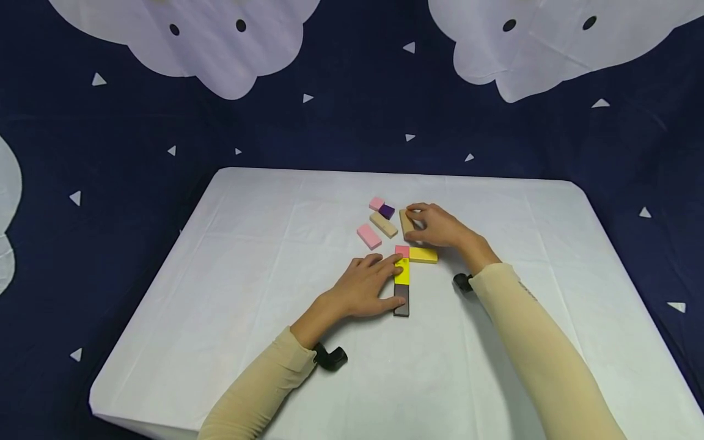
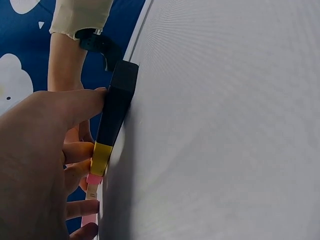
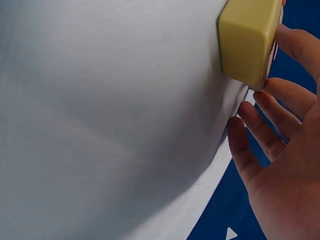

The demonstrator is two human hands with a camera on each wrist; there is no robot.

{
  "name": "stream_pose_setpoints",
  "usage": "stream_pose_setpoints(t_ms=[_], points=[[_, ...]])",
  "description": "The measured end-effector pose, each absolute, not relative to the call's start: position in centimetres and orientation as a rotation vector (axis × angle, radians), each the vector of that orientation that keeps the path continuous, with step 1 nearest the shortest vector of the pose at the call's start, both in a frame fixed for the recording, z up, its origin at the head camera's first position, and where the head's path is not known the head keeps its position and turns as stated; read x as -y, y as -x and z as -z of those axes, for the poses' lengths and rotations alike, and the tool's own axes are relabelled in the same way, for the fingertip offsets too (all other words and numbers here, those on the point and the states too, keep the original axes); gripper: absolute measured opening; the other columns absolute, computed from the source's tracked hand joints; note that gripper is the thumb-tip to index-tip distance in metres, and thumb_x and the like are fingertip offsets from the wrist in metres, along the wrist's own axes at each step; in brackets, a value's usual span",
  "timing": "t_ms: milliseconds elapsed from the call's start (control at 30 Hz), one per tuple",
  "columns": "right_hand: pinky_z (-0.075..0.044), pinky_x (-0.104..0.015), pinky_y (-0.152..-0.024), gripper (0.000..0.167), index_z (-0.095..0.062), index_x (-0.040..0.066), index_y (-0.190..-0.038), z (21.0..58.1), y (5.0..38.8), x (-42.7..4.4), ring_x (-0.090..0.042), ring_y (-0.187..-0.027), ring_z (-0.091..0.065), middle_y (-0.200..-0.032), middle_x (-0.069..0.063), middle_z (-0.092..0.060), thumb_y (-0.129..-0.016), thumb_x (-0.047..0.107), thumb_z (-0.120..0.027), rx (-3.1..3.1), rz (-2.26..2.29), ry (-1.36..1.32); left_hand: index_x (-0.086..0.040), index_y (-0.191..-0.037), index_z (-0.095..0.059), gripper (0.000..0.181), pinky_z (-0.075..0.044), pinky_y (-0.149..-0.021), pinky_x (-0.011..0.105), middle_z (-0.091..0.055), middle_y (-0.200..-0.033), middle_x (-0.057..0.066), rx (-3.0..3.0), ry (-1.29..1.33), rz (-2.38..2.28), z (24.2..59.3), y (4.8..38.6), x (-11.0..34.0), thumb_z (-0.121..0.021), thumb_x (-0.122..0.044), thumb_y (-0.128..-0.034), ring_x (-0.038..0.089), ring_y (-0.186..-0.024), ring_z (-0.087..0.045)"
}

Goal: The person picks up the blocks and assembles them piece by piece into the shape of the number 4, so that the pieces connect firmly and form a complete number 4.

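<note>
At the far left, a dark blue curtain (image 1: 132, 183) with pale clouds and small white triangles is hanging behind the white-covered table (image 1: 220, 275). From the near left, a beige sleeve (image 1: 258, 385) is reaching in, with a black wrist device (image 1: 332, 359) sitting at its cuff. Past it, the left hand (image 1: 363, 290) is lying with thumb and fingers spread apart: the thumb is touching the dark grey block (image 1: 401, 305), while fingertips are resting at the yellow block (image 1: 403, 277) and the coral-pink square block (image 1: 402, 250). Those three are forming a straight column near the table's middle, grey end closest to the person.

Above that hand, a long pink block (image 1: 369, 236) is lying at a slant. Next are coming a small light-pink block (image 1: 376, 203), a plain wooden block (image 1: 383, 225) and a dark purple block (image 1: 387, 212) just beside the light-pink one.

Beyond the column's far end, a second plain wooden block (image 1: 405, 225) is lying pinched between the thumb and fingertips of the right hand (image 1: 440, 227). Below it, a long yellow block (image 1: 423, 255) is stretching sideways, its left end meeting the coral-pink square. Another black wrist device (image 1: 462, 282) and beige sleeve (image 1: 539, 342) are finishing the row.
</note>
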State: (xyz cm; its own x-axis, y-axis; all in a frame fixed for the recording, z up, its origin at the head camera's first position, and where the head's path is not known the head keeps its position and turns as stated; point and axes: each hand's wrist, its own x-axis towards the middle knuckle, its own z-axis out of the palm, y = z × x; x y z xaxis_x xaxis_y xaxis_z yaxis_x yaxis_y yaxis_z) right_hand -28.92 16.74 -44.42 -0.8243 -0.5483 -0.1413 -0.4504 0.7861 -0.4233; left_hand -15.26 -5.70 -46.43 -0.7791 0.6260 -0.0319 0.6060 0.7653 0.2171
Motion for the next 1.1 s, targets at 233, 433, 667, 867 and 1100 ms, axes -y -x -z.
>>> stream_pose_setpoints(t_ms=[233, 433, 667, 867, 1100], points=[[-0.025, -0.052, -0.108, 0.062, -0.049, 0.001, -0.139, 44.62, 28.84, -16.70, -0.035, -0.133, -0.035, -0.146, -0.012, -0.041, -0.090, 0.035, -0.066, -2.731, 0.582, 0.762, -0.025, -0.143, -0.047, 0.074, -0.029, -0.102, 0.044, -0.018, -0.158, -0.009, -2.856, -0.996, -0.299, 46.39, 15.18, 5.69, -0.039, -0.073, -0.0870, 0.020, -0.137, -0.027], [-0.026, -0.049, -0.108, 0.061, -0.054, 0.002, -0.135, 44.82, 28.66, -16.51, -0.031, -0.132, -0.038, -0.142, -0.010, -0.048, -0.087, 0.035, -0.070, -2.757, 0.661, 0.695, -0.026, -0.143, -0.047, 0.073, -0.029, -0.101, 0.044, -0.017, -0.158, -0.009, -2.858, -0.991, -0.298, 46.49, 15.20, 5.71, -0.039, -0.073, -0.0869, 0.020, -0.137, -0.026], [-0.027, -0.048, -0.108, 0.064, -0.053, 0.004, -0.137, 45.05, 28.54, -16.47, -0.031, -0.132, -0.039, -0.140, -0.012, -0.049, -0.086, 0.040, -0.070, -2.781, 0.670, 0.688, -0.026, -0.143, -0.046, 0.073, -0.028, -0.101, 0.044, -0.018, -0.158, -0.009, -2.855, -0.985, -0.286, 46.55, 15.21, 5.71, -0.039, -0.073, -0.0870, 0.019, -0.137, -0.026], [-0.026, -0.048, -0.109, 0.070, -0.051, 0.005, -0.138, 45.10, 28.40, -16.44, -0.031, -0.132, -0.038, -0.142, -0.013, -0.046, -0.084, 0.044, -0.072, -2.784, 0.651, 0.713, -0.026, -0.143, -0.045, 0.074, -0.028, -0.101, 0.045, -0.020, -0.158, -0.007, -2.849, -0.981, -0.302, 46.60, 15.24, 5.75, -0.039, -0.073, -0.0869, 0.020, -0.137, -0.026], [-0.026, -0.050, -0.108, 0.069, -0.053, 0.008, -0.137, 45.12, 28.28, -16.38, -0.031, -0.132, -0.037, -0.143, -0.011, -0.045, -0.083, 0.047, -0.072, -2.787, 0.672, 0.696, -0.025, -0.143, -0.045, 0.075, -0.028, -0.101, 0.045, -0.020, -0.158, -0.007, -2.848, -0.987, -0.301, 46.60, 15.28, 5.75, -0.038, -0.074, -0.0869, 0.021, -0.137, -0.026]])
